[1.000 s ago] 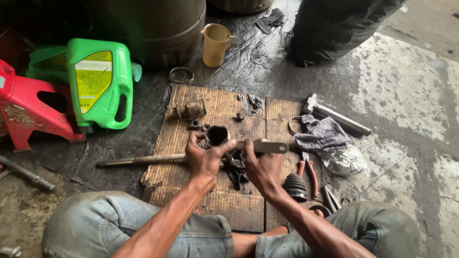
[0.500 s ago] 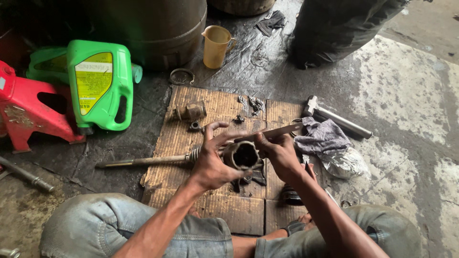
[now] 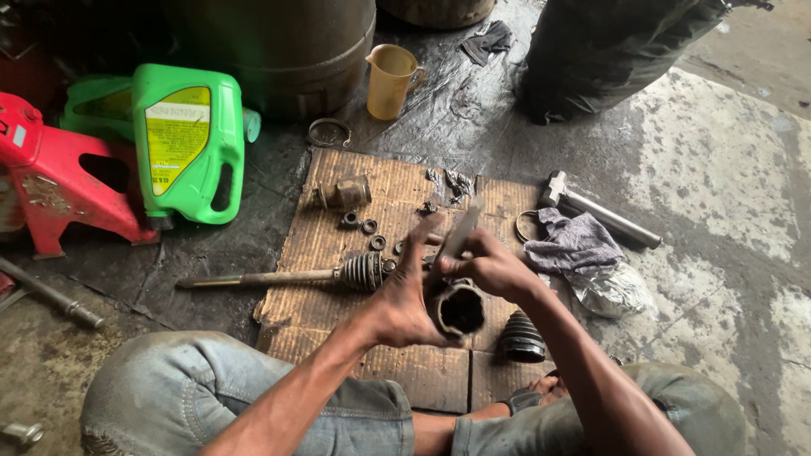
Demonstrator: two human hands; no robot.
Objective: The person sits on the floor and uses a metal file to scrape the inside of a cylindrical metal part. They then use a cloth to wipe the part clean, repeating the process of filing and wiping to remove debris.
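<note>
The left hand [image 3: 404, 291] gripped a greasy metal joint cup [image 3: 459, 309] above the cardboard [image 3: 338, 312] — its open mouth dark inside. The right hand [image 3: 490, 268] clasped a flat tool [image 3: 456, 232] over it — a yellow jug [image 3: 390, 80] stood beyond

Greasy dark metal joint housing [image 3: 460, 309]; rough corrugated cardboard [image 3: 325, 308]; glossy plastic jug [image 3: 187, 143].

- A green plastic jug [image 3: 190, 143] stands upright on the floor at the left, just left of the cardboard [image 3: 389, 181] and beside a red stand [image 3: 59, 186].
- Its front bears a yellow label [image 3: 176, 135], a tall rounded rectangle with small dark print and a pale band near its foot.
- A second green jug [image 3: 97, 105] sits behind it, mostly hidden.
- A crumpled clear plastic bag [image 3: 612, 291] lies at the right, under a grey rag [image 3: 574, 241].
</note>
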